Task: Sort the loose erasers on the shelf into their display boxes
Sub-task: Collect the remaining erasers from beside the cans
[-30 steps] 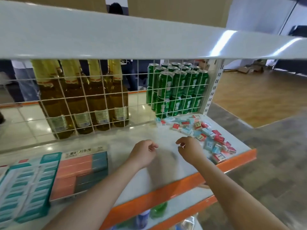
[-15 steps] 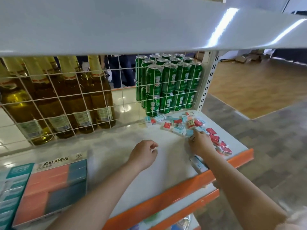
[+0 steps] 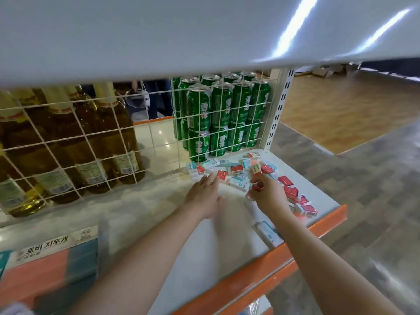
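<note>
At the shelf's (image 3: 227,237) right end, the right hand's (image 3: 269,197) grip pinches a red eraser (image 3: 255,187) from the loose pile (image 3: 241,173), apparently to sort it by colour. Left hand (image 3: 205,196) reaches with fingers spread flat, touching the pile's near edge. Display box (image 3: 52,269) waits well apart, far left.
</note>
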